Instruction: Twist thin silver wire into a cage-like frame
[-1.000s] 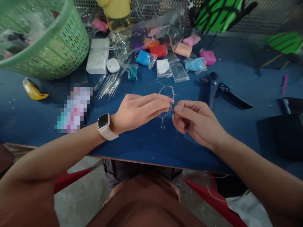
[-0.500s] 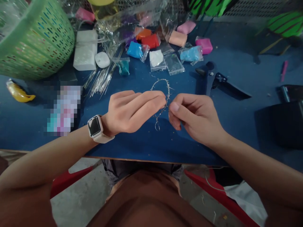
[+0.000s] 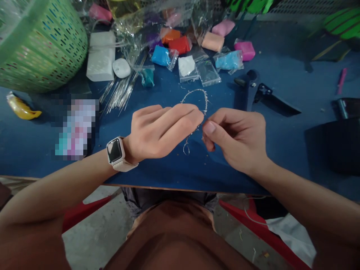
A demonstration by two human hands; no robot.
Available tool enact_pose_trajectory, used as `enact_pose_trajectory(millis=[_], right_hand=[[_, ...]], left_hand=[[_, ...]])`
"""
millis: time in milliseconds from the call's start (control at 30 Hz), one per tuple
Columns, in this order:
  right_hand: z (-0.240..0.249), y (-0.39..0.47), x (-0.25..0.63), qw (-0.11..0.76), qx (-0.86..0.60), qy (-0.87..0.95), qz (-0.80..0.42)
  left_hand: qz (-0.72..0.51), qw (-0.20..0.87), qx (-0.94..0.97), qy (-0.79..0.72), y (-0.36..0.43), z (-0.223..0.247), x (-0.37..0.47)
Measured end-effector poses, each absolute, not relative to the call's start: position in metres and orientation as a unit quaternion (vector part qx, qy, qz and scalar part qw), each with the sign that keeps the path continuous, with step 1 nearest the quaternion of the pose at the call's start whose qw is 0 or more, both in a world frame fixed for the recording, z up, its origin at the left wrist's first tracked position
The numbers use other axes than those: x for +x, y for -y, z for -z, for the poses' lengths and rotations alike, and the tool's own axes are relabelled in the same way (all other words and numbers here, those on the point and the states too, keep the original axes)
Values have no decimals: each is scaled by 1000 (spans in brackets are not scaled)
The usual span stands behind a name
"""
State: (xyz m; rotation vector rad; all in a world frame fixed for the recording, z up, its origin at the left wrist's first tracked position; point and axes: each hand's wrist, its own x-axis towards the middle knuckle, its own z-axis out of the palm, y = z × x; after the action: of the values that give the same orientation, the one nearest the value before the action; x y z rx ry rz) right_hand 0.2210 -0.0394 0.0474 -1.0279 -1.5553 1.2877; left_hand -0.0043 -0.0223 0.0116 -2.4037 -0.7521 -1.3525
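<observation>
A blue tabletop [image 3: 157, 172] spans the view, backed by a dark perforated metal panel [image 3: 312, 14], with a green latticed plastic basket [image 3: 56, 56] at the far left and soft coloured blocks in clear bags [image 3: 180, 45] along the back.

Near the middle, between the hands, is a thin silvery wire ring [image 3: 207, 99], partly hidden behind the left hand [image 3: 165, 129]. The ring already looks closed into a rounded outline, with a small twisted eye [image 3: 186, 141] at its near end; short ends bristle along the far right edge, so the wrapping looks well advanced, though the covered part cannot be judged. A bundle of straight silvery wires [image 3: 120, 93] lies apart on the table.

The left fingers lie close together and seem to grip the ring, their thumb unseen. The right hand [image 3: 239, 138] has thumb and index finger drawn narrow beside the ring's edge; whether wire sits between them I cannot tell.

Compared with a second ago, the left knuckles are more bent and the fingertips cover more of the ring; the right hand remains beside it.
</observation>
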Motion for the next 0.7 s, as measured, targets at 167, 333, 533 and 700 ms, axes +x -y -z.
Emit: enact_pose_trajectory(millis=[167, 333, 533, 700], right_hand=[[-46, 44, 224, 435, -439, 664, -422], [-41, 47, 226, 443, -452, 703, -324], [-45, 44, 227, 452, -441, 692, -349], [-46, 33, 229, 423, -371, 584, -585]], left_hand=[[461, 148, -830, 276, 22, -11, -1], [472, 172, -821, 270, 17, -6, 1], [471, 126, -828, 277, 22, -14, 0], [454, 133, -844, 252, 19, -15, -7]])
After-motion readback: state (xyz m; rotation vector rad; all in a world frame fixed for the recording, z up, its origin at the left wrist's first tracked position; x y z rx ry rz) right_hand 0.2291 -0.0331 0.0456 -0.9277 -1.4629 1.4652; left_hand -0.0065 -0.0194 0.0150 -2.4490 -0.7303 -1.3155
